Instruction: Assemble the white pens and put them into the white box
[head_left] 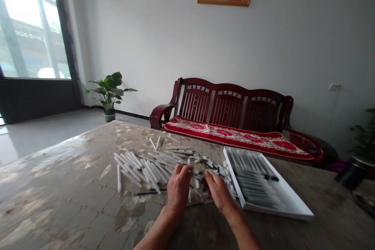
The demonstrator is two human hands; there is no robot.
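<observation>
My left hand is over the middle of the table, thumb and fingers pinched together, with something small at the tips too blurred to name. Close to its right, my right hand has its fingers curled together, and what they hold is hidden. Around the left hand lies a loose pile of white tubes, which look like pen barrels. Small clear and black pieces are scattered just beyond the right hand. A thin black rod rests by the left wrist. Beside the right hand stands a shallow white box holding rows of pen-like sticks.
The patterned table spreads out below. Behind it stands a dark red wooden bench with a red floral cover. A potted plant is at the left by the door, and a black container is at the right.
</observation>
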